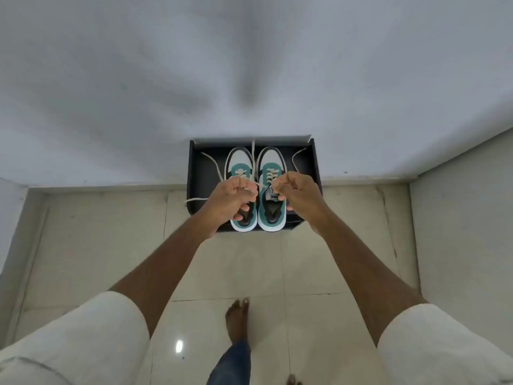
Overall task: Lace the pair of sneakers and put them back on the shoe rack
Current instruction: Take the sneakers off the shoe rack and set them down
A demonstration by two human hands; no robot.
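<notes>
Two teal, white and black sneakers stand side by side on a low black shoe rack (195, 173), toes toward the wall. My left hand (231, 197) covers the middle of the left sneaker (238, 159) and pinches its white lace (215, 165), which loops out to the left. My right hand (295, 191) is above the right sneaker (270, 162) with its fingers closed on a lace end (297, 159) that curves up to the right. Another lace strand runs straight up between the shoes.
The rack stands against a white wall (249, 79) on a glossy beige tiled floor (305, 259). Walls close in at left and right. My bare foot (237, 319) is on the tiles below the rack.
</notes>
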